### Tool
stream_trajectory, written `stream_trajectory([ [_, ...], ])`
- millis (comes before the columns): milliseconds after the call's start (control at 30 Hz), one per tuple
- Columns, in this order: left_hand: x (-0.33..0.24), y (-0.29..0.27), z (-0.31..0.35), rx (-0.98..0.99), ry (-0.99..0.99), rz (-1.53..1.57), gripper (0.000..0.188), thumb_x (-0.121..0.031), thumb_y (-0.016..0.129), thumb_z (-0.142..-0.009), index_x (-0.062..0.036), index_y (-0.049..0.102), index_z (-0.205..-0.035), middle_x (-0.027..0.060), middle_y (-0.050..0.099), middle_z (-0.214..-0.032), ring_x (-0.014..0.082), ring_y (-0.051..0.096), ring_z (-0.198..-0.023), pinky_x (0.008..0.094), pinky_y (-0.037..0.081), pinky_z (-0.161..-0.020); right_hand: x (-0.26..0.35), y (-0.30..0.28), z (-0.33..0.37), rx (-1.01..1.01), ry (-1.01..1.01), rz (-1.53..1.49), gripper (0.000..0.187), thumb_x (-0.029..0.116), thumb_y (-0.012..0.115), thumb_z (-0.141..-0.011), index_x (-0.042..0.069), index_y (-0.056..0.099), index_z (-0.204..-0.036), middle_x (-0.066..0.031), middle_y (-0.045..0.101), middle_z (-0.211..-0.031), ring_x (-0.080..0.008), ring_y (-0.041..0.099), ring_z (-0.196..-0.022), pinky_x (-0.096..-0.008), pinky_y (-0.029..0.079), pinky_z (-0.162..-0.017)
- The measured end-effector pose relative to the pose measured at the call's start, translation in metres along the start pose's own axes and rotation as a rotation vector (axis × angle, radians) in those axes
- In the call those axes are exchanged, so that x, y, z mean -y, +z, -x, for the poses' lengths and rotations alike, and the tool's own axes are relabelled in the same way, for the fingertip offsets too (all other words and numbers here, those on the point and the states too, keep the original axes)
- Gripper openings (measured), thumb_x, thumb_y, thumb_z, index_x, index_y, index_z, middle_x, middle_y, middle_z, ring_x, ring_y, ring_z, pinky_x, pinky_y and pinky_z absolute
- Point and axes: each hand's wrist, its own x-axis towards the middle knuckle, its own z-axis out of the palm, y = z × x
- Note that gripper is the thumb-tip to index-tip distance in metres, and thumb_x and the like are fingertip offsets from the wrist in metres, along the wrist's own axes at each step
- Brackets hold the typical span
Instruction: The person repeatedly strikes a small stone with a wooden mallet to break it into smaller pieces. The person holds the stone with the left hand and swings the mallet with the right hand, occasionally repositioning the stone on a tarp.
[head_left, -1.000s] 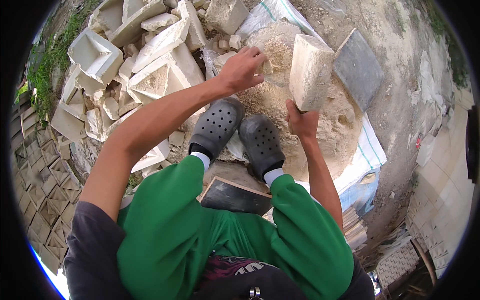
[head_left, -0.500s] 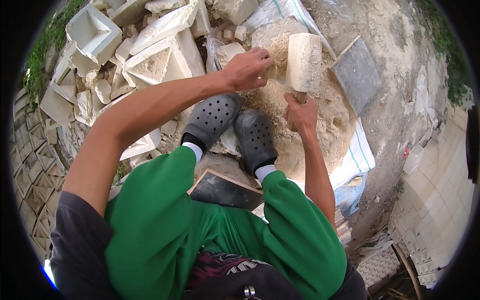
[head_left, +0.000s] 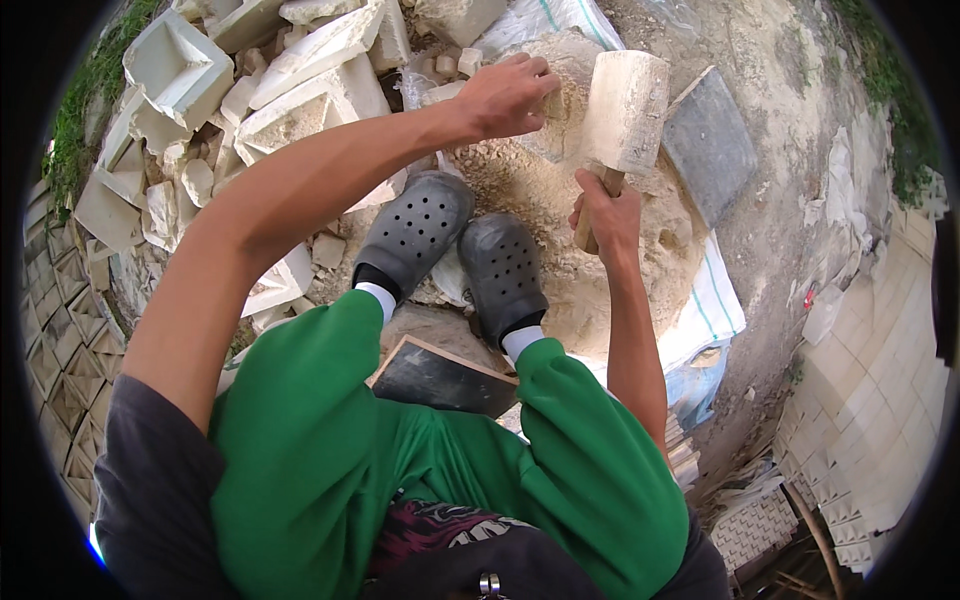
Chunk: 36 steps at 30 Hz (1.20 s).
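My right hand (head_left: 610, 212) grips the short wooden handle of a mallet (head_left: 627, 112) with a thick, pale, dusty block head. The mallet's head is raised over a heap of crumbled whitish material (head_left: 635, 270). Left of the mallet head, my left hand (head_left: 510, 97) reaches out palm down, its fingers curled with the thumb below. Whatever those fingers hold, if anything, is hidden. Just beyond them lies a pale block (head_left: 565, 60) with a dusty top.
Broken white moulded pieces (head_left: 310, 110) pile up at the left. A grey slab (head_left: 710, 148) lies right of the mallet, partly on a white woven sack (head_left: 715, 285). My grey clogs (head_left: 500, 270) stand at the crumbs' edge, with a dark board (head_left: 445, 378) between my legs.
The mallet and my right hand have shifted slightly right, the mallet head tilting a little more to the right. My left hand has risen away from the crumbs, toward the far side.
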Motion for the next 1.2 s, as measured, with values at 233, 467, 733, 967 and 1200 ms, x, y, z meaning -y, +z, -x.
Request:
stream_trajectory([
  [233, 0.025, -0.007, 0.022, -0.097, 0.054, 0.031, 0.046, -0.02, 0.079, -0.077, -0.0098, 0.067, -0.121, 0.0091, 0.064, -0.115, 0.029, 0.062, -0.112, 0.0408, 0.055, -0.093, -0.016, 0.011, 0.019, -0.086, -0.315, -0.126, 0.025, 0.021, 0.074, -0.094, -0.002, 0.067, -0.089, -0.0066, 0.064, -0.065, -0.0155, 0.062, -0.05, -0.0297, 0.048, -0.047],
  [467, 0.022, -0.013, 0.042, 0.004, -0.029, 0.001, 0.049, -0.024, 0.081, -0.076, -0.0124, 0.067, -0.122, 0.007, 0.064, -0.12, 0.0294, 0.063, -0.114, 0.0408, 0.055, -0.095, -0.026, 0.027, 0.004, 0.038, 0.009, 0.173, 0.036, 0.033, 0.078, -0.086, -0.002, 0.072, -0.089, -0.0082, 0.069, -0.066, -0.0171, 0.068, -0.054, -0.034, 0.053, -0.055],
  [733, 0.019, -0.008, 0.048, 0.014, 0.039, -0.033, 0.05, -0.022, 0.083, -0.074, -0.0105, 0.065, -0.119, 0.0075, 0.063, -0.117, 0.0295, 0.063, -0.111, 0.0401, 0.055, -0.093, -0.029, 0.034, 0.016, -0.042, -0.447, -0.034, 0.031, 0.026, 0.078, -0.09, -0.003, 0.069, -0.097, -0.0071, 0.067, -0.065, -0.0152, 0.064, -0.051, -0.0326, 0.051, -0.05],
  [967, 0.023, -0.004, 0.049, 0.021, 0.017, -0.024, 0.047, -0.021, 0.083, -0.074, -0.0096, 0.065, -0.117, 0.0071, 0.063, -0.115, 0.0285, 0.064, -0.11, 0.0399, 0.056, -0.091, 0.007, 0.033, 0.013, 0.113, -0.097, 0.317, 0.039, 0.035, 0.076, -0.086, -0.001, 0.073, -0.101, -0.0142, 0.074, -0.079, -0.0235, 0.072, -0.065, -0.0383, 0.057, -0.066],
  [1200, 0.021, -0.006, 0.048, 0.022, 0.021, -0.011, 0.043, -0.022, 0.083, -0.075, -0.0092, 0.066, -0.113, 0.0076, 0.064, -0.113, 0.0281, 0.064, -0.109, 0.0399, 0.057, -0.089, -0.019, 0.037, -0.002, -0.025, -0.266, 0.303, 0.039, 0.033, 0.079, -0.084, -0.001, 0.073, -0.103, -0.0153, 0.077, -0.086, -0.0266, 0.074, -0.075, -0.0395, 0.057, -0.069],
])
